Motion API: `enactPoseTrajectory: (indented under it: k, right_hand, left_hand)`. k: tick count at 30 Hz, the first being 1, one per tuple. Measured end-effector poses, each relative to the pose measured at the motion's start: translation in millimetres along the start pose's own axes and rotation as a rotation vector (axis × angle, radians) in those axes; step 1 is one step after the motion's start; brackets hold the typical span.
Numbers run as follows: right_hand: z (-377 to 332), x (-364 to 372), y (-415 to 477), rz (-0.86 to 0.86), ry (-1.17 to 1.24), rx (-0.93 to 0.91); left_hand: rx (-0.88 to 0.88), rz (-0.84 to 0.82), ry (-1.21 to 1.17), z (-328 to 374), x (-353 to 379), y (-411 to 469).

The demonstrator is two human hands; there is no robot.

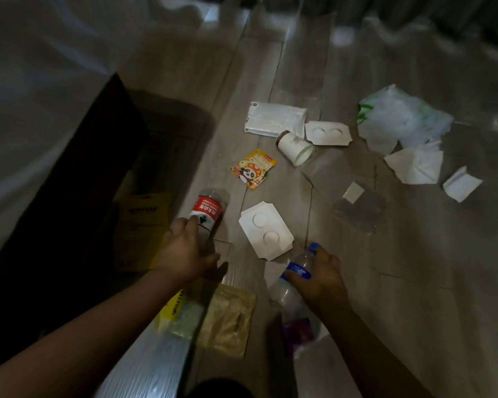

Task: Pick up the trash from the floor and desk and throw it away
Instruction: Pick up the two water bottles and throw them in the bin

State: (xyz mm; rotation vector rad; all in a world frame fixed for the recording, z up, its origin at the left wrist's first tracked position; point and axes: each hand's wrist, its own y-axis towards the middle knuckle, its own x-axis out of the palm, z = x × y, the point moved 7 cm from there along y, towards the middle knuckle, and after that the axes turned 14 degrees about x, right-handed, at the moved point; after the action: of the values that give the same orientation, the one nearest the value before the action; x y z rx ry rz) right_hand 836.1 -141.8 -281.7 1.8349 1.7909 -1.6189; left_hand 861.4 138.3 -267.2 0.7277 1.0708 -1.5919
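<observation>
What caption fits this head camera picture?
Cleanup: left hand grips red-label bottle, right hand grips blue-label bottle over littered floor.

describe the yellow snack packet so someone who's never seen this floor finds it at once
Start at the dark open box on the left, then scan right across the plank floor. Between the red-labelled bottle and the tipped-over paper cup lies a snack packet. Its yellow face with a cartoon panda sets it apart from the plain white litter nearby.
</observation>
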Motion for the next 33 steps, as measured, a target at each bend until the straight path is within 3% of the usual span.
enactPoseTrajectory:
  k: [9, 20, 25, 33]
  right_hand:
    - [7.0, 30.8, 4.5, 0.067, 0.139, 0.036]
    - [-0.7, 14.6, 5.1, 0.001, 0.265, 0.128]
    - [-30.1, -20.6, -25.0, -0.008, 0.302, 0.145]
    - [-111.0, -132.8, -135.7, -0.015, 0.284, 0.09]
  left_hand:
    - [-0.165, 0.073, -0.135, -30.4, 22.1, 19.7]
    - [-0.147, 0.036, -0.207, -18.2, 21.3, 11.0]
    - [-0.157, 0.019, -0.184, 13.3, -31.0, -11.7]
    - [-0.125, -0.082, -0.199, 96.2, -186.3, -90.1]
